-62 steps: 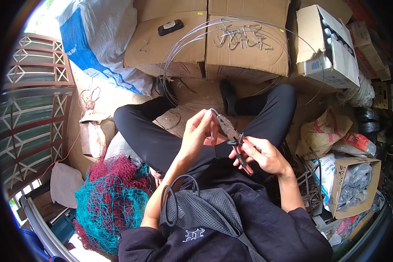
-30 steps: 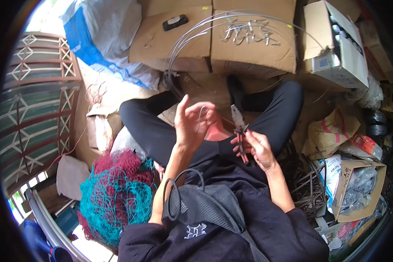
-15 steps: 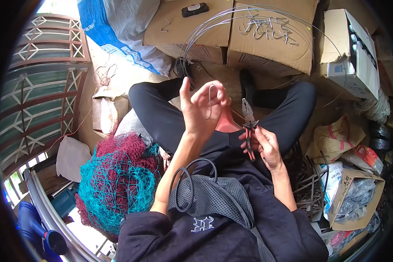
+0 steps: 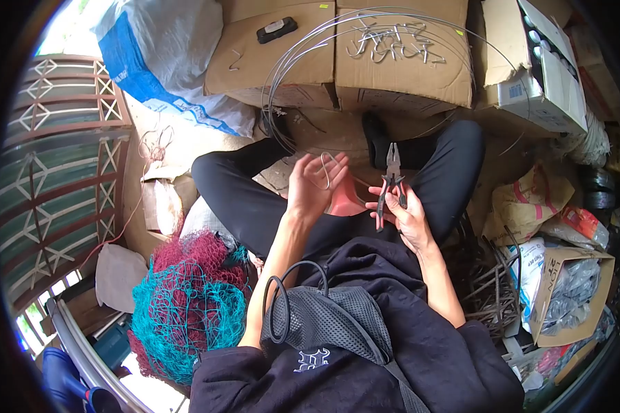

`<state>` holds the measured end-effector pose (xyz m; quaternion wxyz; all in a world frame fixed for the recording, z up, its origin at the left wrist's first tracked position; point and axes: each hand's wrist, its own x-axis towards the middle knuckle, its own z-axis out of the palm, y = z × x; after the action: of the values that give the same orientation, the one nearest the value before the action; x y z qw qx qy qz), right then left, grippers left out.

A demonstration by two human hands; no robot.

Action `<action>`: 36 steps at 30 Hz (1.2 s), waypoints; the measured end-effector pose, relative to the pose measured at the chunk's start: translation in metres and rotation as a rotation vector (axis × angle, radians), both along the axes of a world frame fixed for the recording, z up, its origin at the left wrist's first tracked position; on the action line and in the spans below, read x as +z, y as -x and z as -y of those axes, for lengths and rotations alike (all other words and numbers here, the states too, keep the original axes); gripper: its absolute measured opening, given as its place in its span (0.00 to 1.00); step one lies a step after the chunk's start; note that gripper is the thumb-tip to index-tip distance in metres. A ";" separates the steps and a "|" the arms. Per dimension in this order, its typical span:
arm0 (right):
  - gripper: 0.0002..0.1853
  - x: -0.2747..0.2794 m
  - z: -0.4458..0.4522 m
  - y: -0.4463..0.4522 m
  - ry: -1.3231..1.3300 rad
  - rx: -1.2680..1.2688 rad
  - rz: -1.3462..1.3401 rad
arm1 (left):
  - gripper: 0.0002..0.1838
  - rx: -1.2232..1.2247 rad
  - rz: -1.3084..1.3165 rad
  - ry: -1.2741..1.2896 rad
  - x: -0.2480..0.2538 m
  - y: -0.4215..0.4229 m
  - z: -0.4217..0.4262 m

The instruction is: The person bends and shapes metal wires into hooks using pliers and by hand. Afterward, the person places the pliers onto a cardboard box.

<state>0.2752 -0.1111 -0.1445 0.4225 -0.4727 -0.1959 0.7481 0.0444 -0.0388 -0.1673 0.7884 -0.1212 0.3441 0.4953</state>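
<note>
My left hand (image 4: 310, 189) is palm up above my lap, fingers partly spread. A short piece of bent wire (image 4: 326, 172) rests across its fingers, held by that hand. In my right hand (image 4: 410, 219) is a pair of combination pliers (image 4: 393, 168) with red and black handles; the jaws point away from me and the handles stand apart. Between and below the hands is a reddish object (image 4: 346, 197), its lower part hidden. Beyond them, a large loose coil of wire (image 4: 282, 65) leans over the cardboard boxes.
Several bent wire hooks (image 4: 393, 43) lie on a cardboard box (image 4: 399, 82). One more hook (image 4: 235, 60) and a black object (image 4: 277, 30) are on the box beside it. Teal and maroon netting (image 4: 189, 303) is heaped at my left. Metal rods (image 4: 492, 292) and an open carton (image 4: 575, 296) stand right.
My left hand has lowered with the bent wire. In my right hand the pliers have turned more upright, and their handles are spread wider. The camera view has shifted slightly.
</note>
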 end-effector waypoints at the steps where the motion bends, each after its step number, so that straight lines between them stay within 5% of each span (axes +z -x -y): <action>1: 0.21 0.000 -0.001 -0.002 0.002 -0.009 -0.036 | 0.22 -0.033 -0.049 0.036 -0.014 0.002 0.000; 11: 0.19 -0.005 0.000 -0.012 0.015 -0.079 -0.244 | 0.20 -0.364 -0.262 0.081 -0.072 -0.016 -0.029; 16: 0.17 -0.002 -0.001 -0.014 -0.014 -0.072 -0.207 | 0.31 -0.430 -0.214 -0.317 0.014 -0.072 -0.144; 19: 0.17 -0.003 0.002 -0.013 -0.011 -0.071 -0.193 | 0.31 -0.369 -0.676 -0.276 -0.001 -0.097 -0.193; 21: 0.17 -0.001 -0.002 -0.013 0.000 -0.064 -0.194 | 0.28 -0.409 -0.869 -0.428 -0.018 -0.090 -0.193; 27: 0.12 -0.007 0.000 -0.013 -0.013 -0.024 -0.256 | 0.16 -0.642 -0.826 -0.456 -0.025 -0.016 -0.078; 31: 0.04 0.006 -0.007 -0.007 0.072 -0.017 -0.229 | 0.16 -0.437 -1.004 -0.186 -0.061 0.040 -0.027; 32: 0.08 0.008 -0.008 -0.006 0.084 -0.029 -0.229 | 0.17 -0.376 -1.057 -0.114 -0.069 0.049 -0.020; 36: 0.08 -0.008 -0.004 -0.012 0.052 0.108 -0.255 | 0.17 -0.129 -1.482 -0.541 -0.069 0.060 -0.070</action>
<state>0.2873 -0.1075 -0.1528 0.3906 -0.3735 -0.1463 0.8286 -0.0159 0.0314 -0.2366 0.3830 0.4565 0.6536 0.4666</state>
